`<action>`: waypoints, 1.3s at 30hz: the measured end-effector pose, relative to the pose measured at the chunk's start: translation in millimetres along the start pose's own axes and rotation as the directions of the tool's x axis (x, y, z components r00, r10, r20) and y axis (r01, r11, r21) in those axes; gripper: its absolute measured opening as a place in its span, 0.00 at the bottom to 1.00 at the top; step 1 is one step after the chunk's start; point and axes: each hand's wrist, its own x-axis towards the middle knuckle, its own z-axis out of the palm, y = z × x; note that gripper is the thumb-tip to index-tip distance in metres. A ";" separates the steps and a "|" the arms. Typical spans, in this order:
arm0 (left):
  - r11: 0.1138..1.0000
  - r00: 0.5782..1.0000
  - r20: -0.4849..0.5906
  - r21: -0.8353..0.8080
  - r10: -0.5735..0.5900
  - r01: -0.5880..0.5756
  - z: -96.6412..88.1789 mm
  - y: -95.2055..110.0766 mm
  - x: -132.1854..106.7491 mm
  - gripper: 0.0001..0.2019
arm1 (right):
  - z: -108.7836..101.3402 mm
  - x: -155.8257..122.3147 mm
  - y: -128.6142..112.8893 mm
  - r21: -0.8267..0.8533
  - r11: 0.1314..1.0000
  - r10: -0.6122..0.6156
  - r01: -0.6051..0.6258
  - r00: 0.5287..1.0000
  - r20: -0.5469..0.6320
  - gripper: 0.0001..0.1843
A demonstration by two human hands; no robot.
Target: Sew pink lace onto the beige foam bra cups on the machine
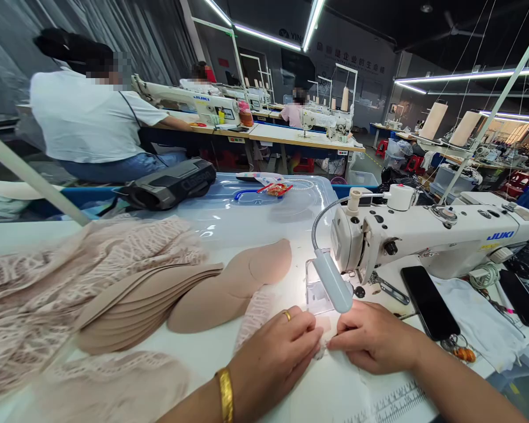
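My left hand [280, 346], with a ring and a gold bracelet, is closed on a pale lace piece [253, 314] that shows beyond its fingers. A little to its right, my right hand [374, 338] has its fingers bent and pressed together on the same pale fabric [322, 326]. The fingertips nearly meet in front of the sewing machine [445, 226], under its small lamp [332, 282]. The lamp hides the needle. To the left lie a beige moulded cup piece [229, 288] and a fanned stack of beige cup pieces [132, 311].
Lace fabric [92, 264] is heaped at the left. A clear plastic lid [220, 205] and a dark device [171, 182] lie behind. A phone [428, 301], keys [458, 348] and white cloth [476, 317] lie right. A person in white [88, 117] sits at another machine.
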 end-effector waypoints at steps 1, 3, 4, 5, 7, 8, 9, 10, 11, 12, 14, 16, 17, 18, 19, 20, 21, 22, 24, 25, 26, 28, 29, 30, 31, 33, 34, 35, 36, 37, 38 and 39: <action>1.000 1.000 0.015 0.006 0.003 -0.004 -2.6 0.9 1.6 0.10 | -0.1 -0.1 0.0 0.006 1.000 0.001 -0.001 1.000 0.000 0.16; 1.000 0.999 0.032 0.014 0.017 -0.017 -7.0 2.5 4.7 0.09 | 0.0 -0.4 0.4 0.018 1.000 0.001 -0.001 1.000 0.005 0.15; 1.000 0.999 0.033 0.015 0.025 -0.025 -8.4 3.1 5.8 0.09 | 0.2 -0.6 0.7 0.023 1.000 0.002 -0.002 1.000 0.008 0.15; 0.999 0.999 0.031 0.014 0.029 -0.030 -9.3 3.5 6.7 0.09 | 0.5 -0.9 1.1 0.028 1.000 0.001 -0.001 1.000 0.010 0.15; 0.999 0.999 0.024 0.013 0.030 -0.030 -9.5 4.0 7.5 0.09 | 1.3 -1.4 1.7 0.037 0.999 -0.002 0.002 1.000 0.001 0.14; 0.999 0.999 0.021 0.016 0.030 -0.030 -9.3 4.2 7.7 0.09 | 1.6 -1.5 2.0 0.040 0.999 0.001 0.000 1.000 -0.005 0.15; 0.999 0.999 0.020 0.019 0.032 -0.032 -8.9 4.3 7.8 0.09 | 1.8 -1.5 2.1 0.040 0.999 0.009 -0.009 1.000 -0.008 0.15; 0.999 0.999 0.020 0.021 0.035 -0.035 -8.7 4.5 8.1 0.10 | 1.8 -1.4 2.2 0.038 0.999 0.021 -0.021 1.000 -0.009 0.15; 0.999 0.999 0.021 0.022 0.036 -0.037 -8.5 4.6 8.5 0.10 | 1.7 -1.1 2.3 0.033 0.999 0.038 -0.037 0.999 -0.010 0.16; 0.999 0.999 0.022 0.019 0.039 -0.039 -8.4 4.6 9.1 0.10 | 1.6 -0.8 2.3 0.024 0.998 0.056 -0.056 0.998 -0.010 0.16; 0.998 0.998 0.001 0.001 0.055 -0.055 -7.6 3.9 10.7 0.10 | 1.5 0.0 2.5 0.004 0.996 0.085 -0.085 0.996 -0.015 0.16; 0.996 0.996 -0.035 -0.032 0.085 -0.086 -5.1 1.9 12.2 0.09 | 2.1 0.7 3.2 -0.016 0.994 0.103 -0.104 0.994 -0.033 0.14; 0.994 0.994 -0.051 -0.050 0.097 -0.099 -2.9 0.3 12.9 0.09 | 2.7 1.0 3.8 -0.026 0.993 0.111 -0.112 0.993 -0.043 0.14; 0.992 0.992 -0.063 -0.065 0.105 -0.109 -0.2 -1.8 13.5 0.09 | 3.6 1.1 4.7 -0.034 0.992 0.117 -0.119 0.992 -0.053 0.13; 0.991 0.991 -0.079 -0.074 0.110 -0.116 2.9 -4.1 14.3 0.08 | 4.6 1.1 5.8 -0.042 0.991 0.125 -0.128 0.990 -0.060 0.13; 0.990 0.989 -0.097 -0.075 0.110 -0.118 6.0 -6.7 15.3 0.08 | 5.7 1.0 7.0 -0.050 0.989 0.136 -0.139 0.989 -0.065 0.12; 0.991 0.988 -0.114 -0.073 0.107 -0.116 8.8 -9.3 16.5 0.09 | 6.8 0.8 8.2 -0.058 0.987 0.148 -0.152 0.987 -0.067 0.12; 0.991 0.987 -0.123 -0.069 0.105 -0.114 11.1 -11.7 18.2 0.09 | 7.9 0.6 9.5 -0.065 0.984 0.163 -0.167 0.985 -0.065 0.12; 0.992 0.989 -0.106 -0.062 0.099 -0.106 13.4 -15.7 23.0 0.11 | 9.6 0.5 11.9 -0.074 0.977 0.196 -0.200 0.979 -0.054 0.11; 0.993 0.991 -0.089 -0.059 0.098 -0.103 13.5 -17.2 25.9 0.11 | 10.3 0.6 12.9 -0.079 0.973 0.212 -0.215 0.976 -0.050 0.10; 0.993 0.992 -0.074 -0.058 0.099 -0.104 13.1 -18.7 28.9 0.12 | 10.9 0.8 13.9 -0.083 0.970 0.224 -0.227 0.973 -0.048 0.09; 0.993 0.993 -0.061 -0.051 0.104 -0.107 11.9 -21.7 34.6 0.13 | 11.9 1.3 15.6 -0.098 0.964 0.243 -0.247 0.968 -0.054 0.08; 0.993 0.992 -0.060 -0.050 0.107 -0.110 11.5 -23.4 37.1 0.13 | 12.4 1.6 16.4 -0.108 0.961 0.250 -0.256 0.966 -0.061 0.07; 0.992 0.992 -0.060 -0.050 0.111 -0.114 11.3 -25.3 39.2 0.13 | 13.0 1.7 17.2 -0.119 0.957 0.256 -0.263 0.964 -0.070 0.07; 0.992 0.992 -0.056 -0.051 0.112 -0.115 11.4 -27.4 41.0 0.13 | 13.8 1.7 18.0 -0.130 0.953 0.264 -0.273 0.961 -0.080 0.07; 0.991 0.991 -0.060 -0.056 0.120 -0.123 11.9 -31.5 43.8 0.12 | 15.6 1.2 19.6 -0.156 0.944 0.278 -0.291 0.955 -0.104 0.08; 0.990 0.990 -0.063 -0.059 0.124 -0.128 12.2 -33.3 44.9 0.12 | 16.5 0.8 20.4 -0.169 0.938 0.284 -0.302 0.951 -0.119 0.08; 0.989 0.990 -0.065 -0.063 0.127 -0.131 12.3 -34.8 45.9 0.13 | 17.4 0.3 21.1 -0.180 0.933 0.291 -0.312 0.947 -0.134 0.08; 0.989 0.989 -0.066 -0.065 0.130 -0.134 12.4 -36.1 46.9 0.13 | 18.2 -0.2 21.6 -0.187 0.928 0.297 -0.321 0.944 -0.145 0.07; 0.988 0.989 -0.068 -0.068 0.132 -0.136 12.5 -37.0 47.7 0.12 | 18.9 -0.6 22.1 -0.190 0.926 0.301 -0.327 0.941 -0.152 0.07; 0.988 0.989 -0.071 -0.070 0.131 -0.136 12.6 -37.6 48.3 0.12 | 19.4 -0.9 22.4 -0.190 0.924 0.305 -0.331 0.940 -0.155 0.07; 0.988 0.989 -0.072 -0.072 0.128 -0.134 12.7 -38.0 48.8 0.12 | 19.8 -1.1 22.7 -0.189 0.924 0.307 -0.333 0.939 -0.155 0.07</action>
